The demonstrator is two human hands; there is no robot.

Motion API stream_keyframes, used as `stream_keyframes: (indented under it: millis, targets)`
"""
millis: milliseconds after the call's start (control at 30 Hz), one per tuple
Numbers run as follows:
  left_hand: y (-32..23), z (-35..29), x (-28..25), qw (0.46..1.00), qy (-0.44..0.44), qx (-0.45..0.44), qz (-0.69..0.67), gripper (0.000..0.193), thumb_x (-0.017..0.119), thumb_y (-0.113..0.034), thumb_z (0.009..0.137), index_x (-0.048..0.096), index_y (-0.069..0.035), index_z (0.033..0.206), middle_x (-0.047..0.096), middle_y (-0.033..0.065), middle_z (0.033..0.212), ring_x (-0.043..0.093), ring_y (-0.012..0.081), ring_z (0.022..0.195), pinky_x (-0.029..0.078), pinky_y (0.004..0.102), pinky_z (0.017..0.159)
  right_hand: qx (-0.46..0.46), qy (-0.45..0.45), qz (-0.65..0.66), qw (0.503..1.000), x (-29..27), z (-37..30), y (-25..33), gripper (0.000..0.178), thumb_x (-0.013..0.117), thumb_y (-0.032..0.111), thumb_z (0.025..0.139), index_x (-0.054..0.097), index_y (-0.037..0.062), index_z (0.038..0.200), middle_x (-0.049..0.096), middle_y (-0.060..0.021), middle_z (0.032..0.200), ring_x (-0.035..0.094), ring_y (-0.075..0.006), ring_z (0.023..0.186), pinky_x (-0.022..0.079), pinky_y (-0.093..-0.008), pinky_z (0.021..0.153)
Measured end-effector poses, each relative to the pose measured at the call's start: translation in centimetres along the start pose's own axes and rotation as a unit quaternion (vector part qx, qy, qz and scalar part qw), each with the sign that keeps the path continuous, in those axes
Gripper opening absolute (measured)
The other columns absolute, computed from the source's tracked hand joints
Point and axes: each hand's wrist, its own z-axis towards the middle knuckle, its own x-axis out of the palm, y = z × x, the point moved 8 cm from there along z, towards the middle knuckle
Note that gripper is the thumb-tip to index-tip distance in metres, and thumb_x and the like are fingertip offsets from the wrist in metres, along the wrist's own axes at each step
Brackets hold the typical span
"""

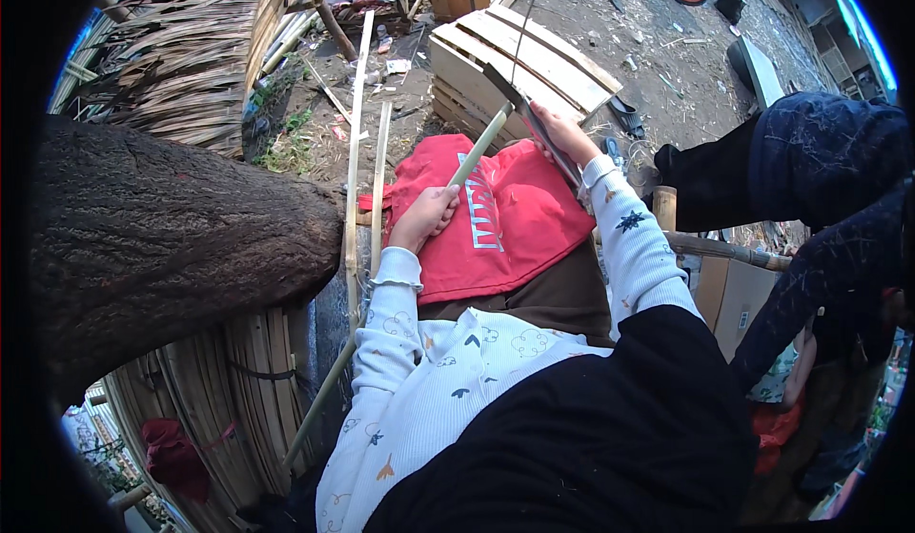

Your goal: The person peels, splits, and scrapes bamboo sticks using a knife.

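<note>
We shave one bamboo strip [477, 147] over a red cloth [496, 214] on the lap: left hand [426, 216] clenched round its near end, right hand [564, 137] closed on one knife [519, 113] at its far end. Best, we judge, to stroke the blade away, shallow. Two pallets [524, 61] lie beyond.

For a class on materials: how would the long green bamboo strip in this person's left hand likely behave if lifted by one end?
The bamboo strip looks thin and long, so it would probably bend and sag. It seems light, since the left hand grips it alone. Its smooth skin might slip; the edge being cut by the knife in the right hand could be sharp.
</note>
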Motion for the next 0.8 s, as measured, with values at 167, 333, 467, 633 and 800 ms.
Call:
stream_keyframes:
  millis: [167,333,467,633,800]
  targets:
    - [-0.2,-0.1,0.0,1.0,0.003,0.025,0.007,0.036,0.046,-0.041,0.1,0.046,-0.016,0.074,0.035,-0.0096,0.053,0.027,0.0017,0.039,0.019,0.0208,0.035,0.05,0.123,0.166,0.977,2.6,-1.7,0.6,0.059,0.038,0.062,0.095,0.053,0.0052,0.092,0.048,0.0006,0.057,0.044,-0.0071,0.04,0.039,-0.0205,0.036]
    - [-0.5,-0.9,-0.5,0.994,-0.048,0.089,0.051,0.039,0.045,-0.044,0.099,0.049,-0.014,0.075,0.038,-0.0086,0.053,0.031,0.0025,0.039,0.022,0.0204,0.035,0.086,0.162,0.188,0.965,5.1,-3.5,1.1,0.057,0.041,0.062,0.095,0.051,0.0056,0.094,0.044,0.0015,0.061,0.04,-0.0057,0.043,0.035,-0.0192,0.038]
    - [-0.2,-3.8,-1.2,0.976,-0.116,0.125,0.136,0.044,0.046,-0.043,0.099,0.053,-0.007,0.074,0.045,-0.0023,0.056,0.044,0.0097,0.047,0.036,0.0285,0.044,0.095,0.16,0.194,0.963,6.7,-7.2,1.1,0.047,0.048,0.053,0.096,0.05,0.0064,0.094,0.044,0.001,0.063,0.038,-0.0073,0.042,0.036,-0.0202,0.039]
    - [-0.6,-10.6,-0.4,0.92,-0.153,0.201,0.302,0.05,0.05,-0.042,0.097,0.056,0.005,0.081,0.055,0.0142,0.063,0.061,0.0291,0.066,0.046,0.0409,0.065,0.087,0.138,0.154,0.974,8.3,-11.7,0.4,0.04,0.05,0.047,0.097,0.051,0.0075,0.09,0.048,-0.0001,0.06,0.045,-0.0088,0.041,0.039,-0.0227,0.039]
    - [-4.6,-16.6,1.6,0.803,-0.226,0.317,0.451,0.087,0.073,-0.049,0.077,0.029,-0.015,0.145,0.034,0.0181,0.143,0.032,0.0385,0.134,0.025,0.0465,0.112,0.05,0.017,0.03,0.998,7.9,-13.5,-0.2,0.034,0.054,0.04,0.097,0.05,0.0082,0.083,0.048,0.001,0.058,0.046,-0.008,0.041,0.039,-0.0223,0.039]
